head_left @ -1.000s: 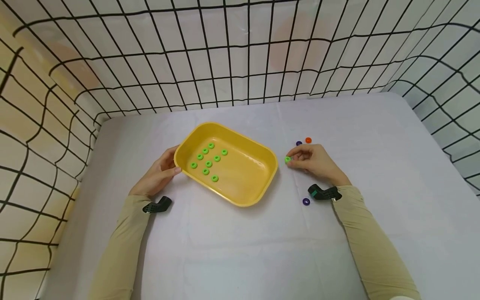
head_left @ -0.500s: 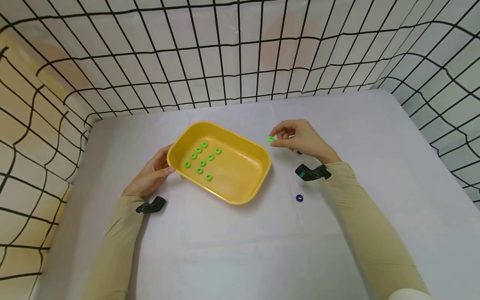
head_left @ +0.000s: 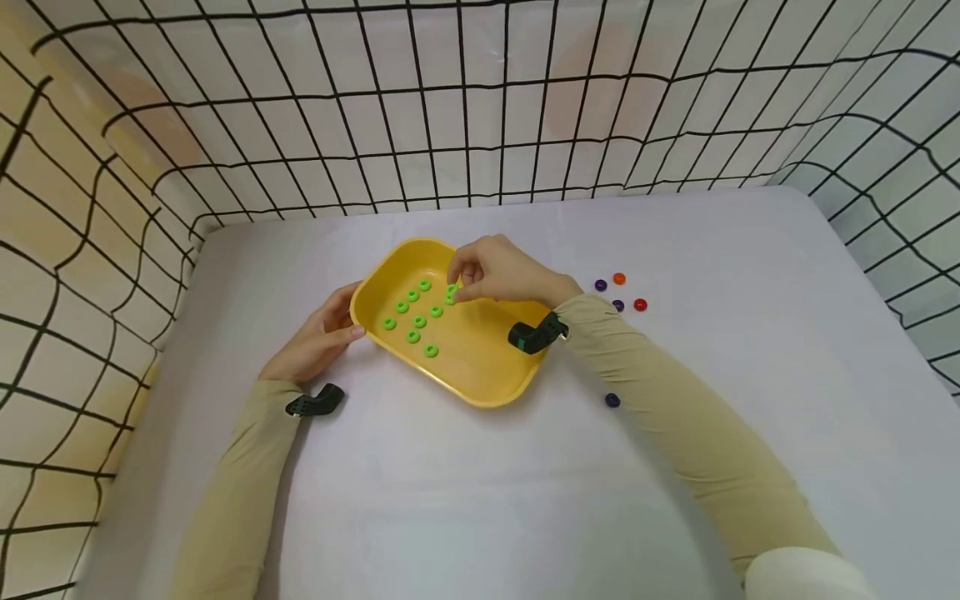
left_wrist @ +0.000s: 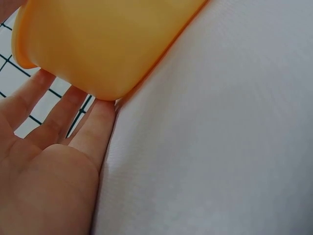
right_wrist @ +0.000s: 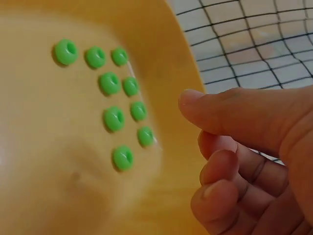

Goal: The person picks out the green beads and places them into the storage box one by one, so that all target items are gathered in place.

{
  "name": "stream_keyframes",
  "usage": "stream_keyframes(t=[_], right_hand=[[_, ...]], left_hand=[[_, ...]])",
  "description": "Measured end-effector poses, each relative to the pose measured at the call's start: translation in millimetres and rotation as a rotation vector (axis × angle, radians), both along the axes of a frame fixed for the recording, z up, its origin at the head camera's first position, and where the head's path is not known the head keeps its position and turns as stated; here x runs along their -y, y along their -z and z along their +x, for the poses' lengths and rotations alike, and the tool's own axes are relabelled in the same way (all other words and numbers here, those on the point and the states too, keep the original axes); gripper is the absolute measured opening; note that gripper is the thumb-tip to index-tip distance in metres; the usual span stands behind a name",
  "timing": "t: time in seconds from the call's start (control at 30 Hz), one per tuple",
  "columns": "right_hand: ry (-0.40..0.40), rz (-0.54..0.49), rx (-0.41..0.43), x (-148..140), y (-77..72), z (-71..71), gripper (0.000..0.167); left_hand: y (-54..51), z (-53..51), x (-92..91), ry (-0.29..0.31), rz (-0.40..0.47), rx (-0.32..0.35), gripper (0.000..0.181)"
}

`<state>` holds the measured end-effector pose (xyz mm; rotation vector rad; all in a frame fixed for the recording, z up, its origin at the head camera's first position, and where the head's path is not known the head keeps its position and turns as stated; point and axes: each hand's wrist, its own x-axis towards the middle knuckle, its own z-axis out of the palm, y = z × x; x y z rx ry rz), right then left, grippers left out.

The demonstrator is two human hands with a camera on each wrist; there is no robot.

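A yellow plastic tray (head_left: 487, 367) lies at an angle on the table, with several green ring-shaped beads (right_wrist: 114, 119) in rows on its floor. At its left end, my left hand (head_left: 315, 337) holds the tray, thumb at the rim and fingers along the outer wall (left_wrist: 93, 58). Over the tray's far side, my right hand (head_left: 498, 271) pinches a green bead (head_left: 452, 289) between thumb and fingertips. That bead is just above another green one. In the right wrist view the thumb (right_wrist: 220, 110) hides the pinched bead.
Right of the tray lie an orange bead (head_left: 618, 278), a red bead (head_left: 640, 305) and several dark purple beads (head_left: 601, 285). One purple bead (head_left: 612, 400) sits nearer, beside the right sleeve (head_left: 675, 417). Black wire mesh (head_left: 480, 125) borders the table's back and sides.
My right hand has carried the green bead leftward, from beside the loose beads to over the tray. The left hand keeps its hold. The red bead and another purple one now show.
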<state>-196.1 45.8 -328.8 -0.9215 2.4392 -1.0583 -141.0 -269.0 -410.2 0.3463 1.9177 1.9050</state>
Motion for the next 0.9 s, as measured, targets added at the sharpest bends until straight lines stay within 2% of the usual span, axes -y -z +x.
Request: stream_keyframes(t=[0.27, 0.43, 0.6, 0.9], right_hand=[[-0.065, 0.104, 0.004, 27, 15.2, -4.6, 0.015], [-0.105, 0.126, 0.063, 36, 25.3, -5.0, 0.012], [-0.155, 0.16, 0.085, 38, 29.0, -2.3, 0.014], [-0.182, 0.194, 0.074, 39, 32.7, -0.9, 0.015]], left_hand=[[1.5, -1.7, -2.8, 0.005, 0.01, 0.004, 0.064], [0.9, -1.5, -0.5, 0.0, 0.026, 0.01, 0.064], [1.3, -1.7, -1.0, -0.005, 0.019, 0.011, 0.064], [2.1, -3.1, 0.1, 0.007, 0.014, 0.002, 0.065]])
